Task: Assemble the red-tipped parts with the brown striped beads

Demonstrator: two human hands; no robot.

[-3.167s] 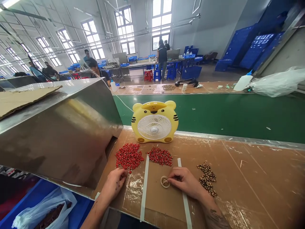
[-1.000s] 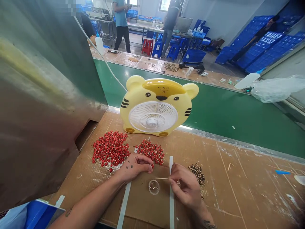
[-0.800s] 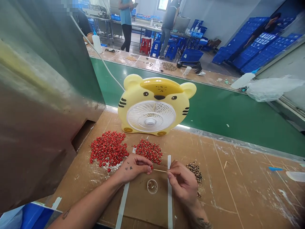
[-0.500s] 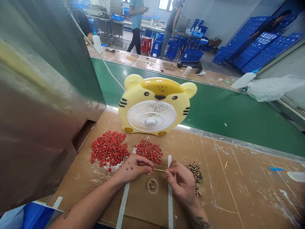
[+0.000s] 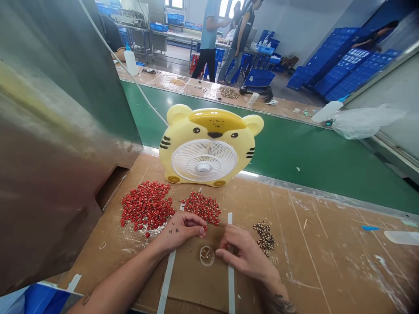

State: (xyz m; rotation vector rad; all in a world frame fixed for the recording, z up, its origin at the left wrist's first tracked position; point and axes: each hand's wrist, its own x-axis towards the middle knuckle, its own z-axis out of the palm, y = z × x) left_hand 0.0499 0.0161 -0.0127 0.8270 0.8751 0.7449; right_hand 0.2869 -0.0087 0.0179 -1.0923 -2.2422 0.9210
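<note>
Pinched between thumb and fingertips of my left hand [image 5: 183,231] is a small red piece [image 5: 205,228], mostly hidden. My right hand [image 5: 240,253] has its fingers curled, thumb beside the rim of a small clear round cup [image 5: 207,256]; the thin wooden stick it held earlier cannot be made out now. The cup stands on a brown cardboard sheet [image 5: 198,283] between two pale tape strips. Beyond my left hand lie a large pile of red pieces [image 5: 147,205] and a smaller red pile [image 5: 202,207]. Right of my right hand is a pile of black-and-gold pieces [image 5: 264,235].
A yellow animal-faced fan [image 5: 209,144] stands behind the piles. A metal housing [image 5: 65,144] rises at left. Across the green divider [image 5: 294,148] is another bench with a white bottle [image 5: 131,61], scattered pieces and a plastic bag [image 5: 363,122]. People stand farther back.
My right hand took up a thin stick, brought it to the red piece in my left hand, then drew it back and lowered beside the cup. My left hand stays nearly still lately.
</note>
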